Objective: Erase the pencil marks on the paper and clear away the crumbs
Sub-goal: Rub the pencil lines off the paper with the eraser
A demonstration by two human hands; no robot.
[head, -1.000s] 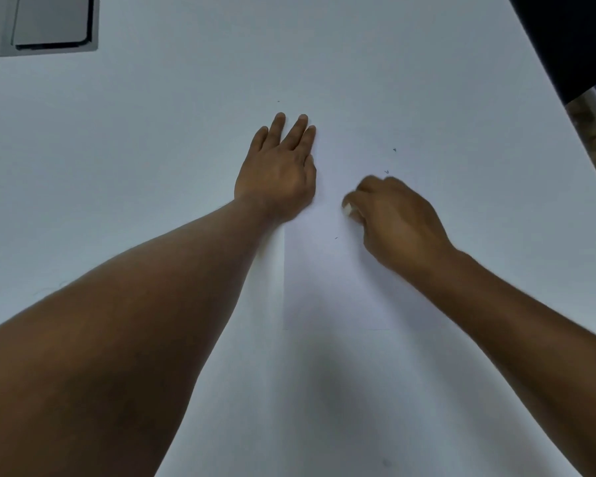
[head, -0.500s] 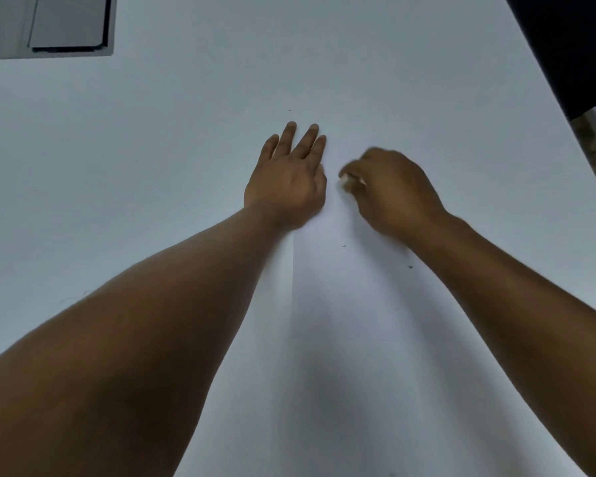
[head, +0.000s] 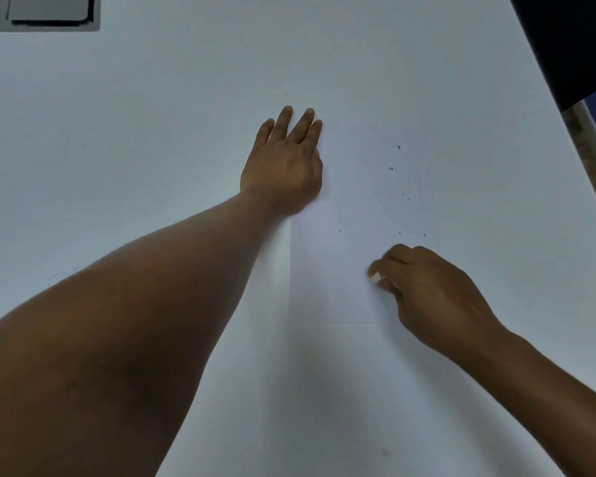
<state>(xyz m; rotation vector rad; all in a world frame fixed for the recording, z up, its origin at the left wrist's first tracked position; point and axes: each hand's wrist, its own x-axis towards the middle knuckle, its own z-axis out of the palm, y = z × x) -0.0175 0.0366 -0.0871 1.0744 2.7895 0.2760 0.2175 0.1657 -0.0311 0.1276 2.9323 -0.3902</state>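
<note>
A: Start at the left. What is the left hand point(head: 283, 166) doing?

B: It lies flat, fingers point(head: 301, 123) straight and together, pressing down the left edge of the paper point(head: 331, 270) on the white desk point(head: 117, 149). Nothing is gripped; it is an anchor. I'd keep it there, and keep the weight on it, so the sheet cannot creep or buckle under the rubbing.

A: And the paper itself?

B: It sits in the middle of the desk, its near edge just visible as a faint line. I cannot make out any pencil marks on it from here; they are too faint or already gone.

A: Further right?

B: Dark crumbs point(head: 398, 187) are scattered over the right half of the sheet, far of the right hand point(head: 427, 290). That hand is curled, its fingers pinching a small white eraser point(head: 375, 277) near the paper's near right part.

A: So how to do it well?

B: Short, light strokes running away from the pinned edge, I'd judge, so the paper stays taut. Then sweep the crumbs off to the right with the side of the hand, not a fingertip, which could smear them.
</note>
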